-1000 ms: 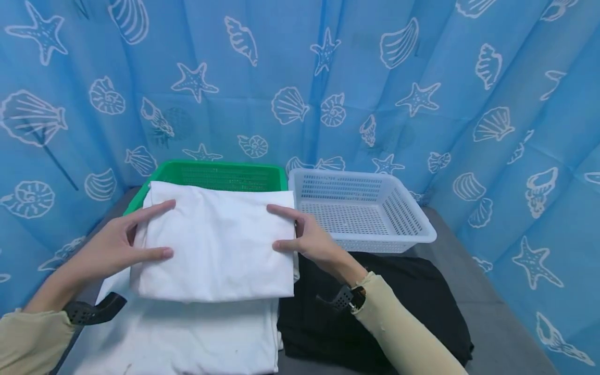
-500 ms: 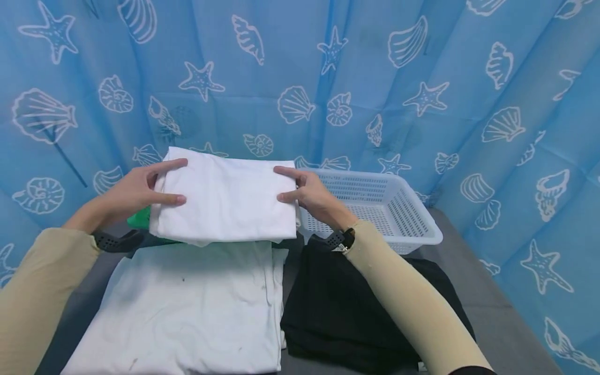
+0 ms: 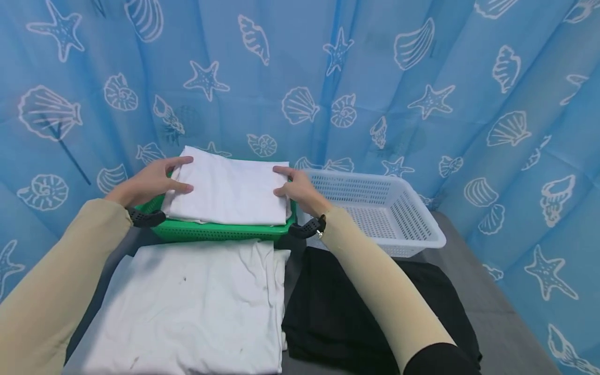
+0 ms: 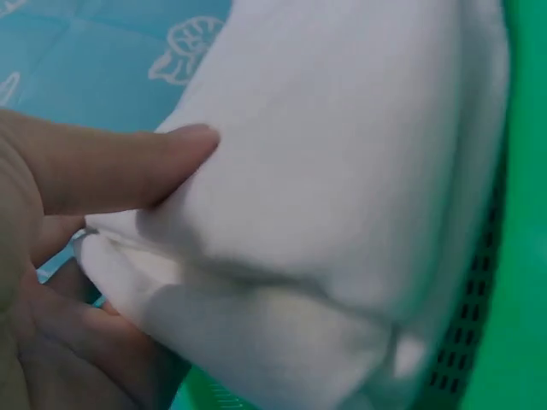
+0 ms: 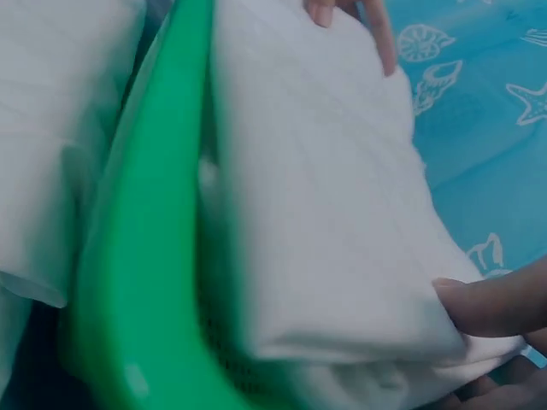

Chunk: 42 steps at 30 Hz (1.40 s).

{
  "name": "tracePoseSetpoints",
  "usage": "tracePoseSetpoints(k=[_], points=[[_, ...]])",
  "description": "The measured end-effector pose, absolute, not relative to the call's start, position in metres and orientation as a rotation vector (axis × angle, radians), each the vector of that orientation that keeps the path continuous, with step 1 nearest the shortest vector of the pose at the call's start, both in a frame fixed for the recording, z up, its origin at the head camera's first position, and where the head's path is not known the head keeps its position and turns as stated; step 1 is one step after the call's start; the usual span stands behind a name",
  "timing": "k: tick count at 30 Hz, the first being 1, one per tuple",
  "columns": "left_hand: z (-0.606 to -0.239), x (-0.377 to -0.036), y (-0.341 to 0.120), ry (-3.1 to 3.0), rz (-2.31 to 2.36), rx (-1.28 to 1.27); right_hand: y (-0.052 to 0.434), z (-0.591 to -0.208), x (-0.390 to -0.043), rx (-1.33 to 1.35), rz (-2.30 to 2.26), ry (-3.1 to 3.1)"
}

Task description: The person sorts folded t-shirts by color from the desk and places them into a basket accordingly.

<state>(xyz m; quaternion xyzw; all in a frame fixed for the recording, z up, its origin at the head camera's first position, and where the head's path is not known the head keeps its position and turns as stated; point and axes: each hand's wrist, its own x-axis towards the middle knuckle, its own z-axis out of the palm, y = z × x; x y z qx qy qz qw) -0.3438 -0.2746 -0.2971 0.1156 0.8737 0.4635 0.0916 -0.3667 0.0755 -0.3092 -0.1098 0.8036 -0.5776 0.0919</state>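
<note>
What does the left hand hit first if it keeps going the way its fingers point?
The left hand points right, across the folded white cloth it already grips over the green basket. Past the cloth, the right hand is probably next, though depth is unclear.

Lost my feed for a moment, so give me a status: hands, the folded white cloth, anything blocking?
Left hand and right hand grip folded white cloth at its ends. Cloth over green basket. Nothing blocking.
</note>
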Motion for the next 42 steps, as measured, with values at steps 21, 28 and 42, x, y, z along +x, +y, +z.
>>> tracePoseSetpoints(k=[21, 28, 42], points=[[-0.296, -0.27, -0.267, 2.82, 1.349, 0.396, 0.101, -0.305, -0.317, -0.492, -1.943, 2.537], [-0.323, -0.209, -0.268, 2.779, 1.264, 0.55, 0.116, -0.315, -0.261, -0.552, -2.17, 2.311], [-0.395, -0.188, -0.307, 2.817, 1.36, 0.218, 0.105, -0.372, -0.226, -0.492, -1.885, 2.047]])
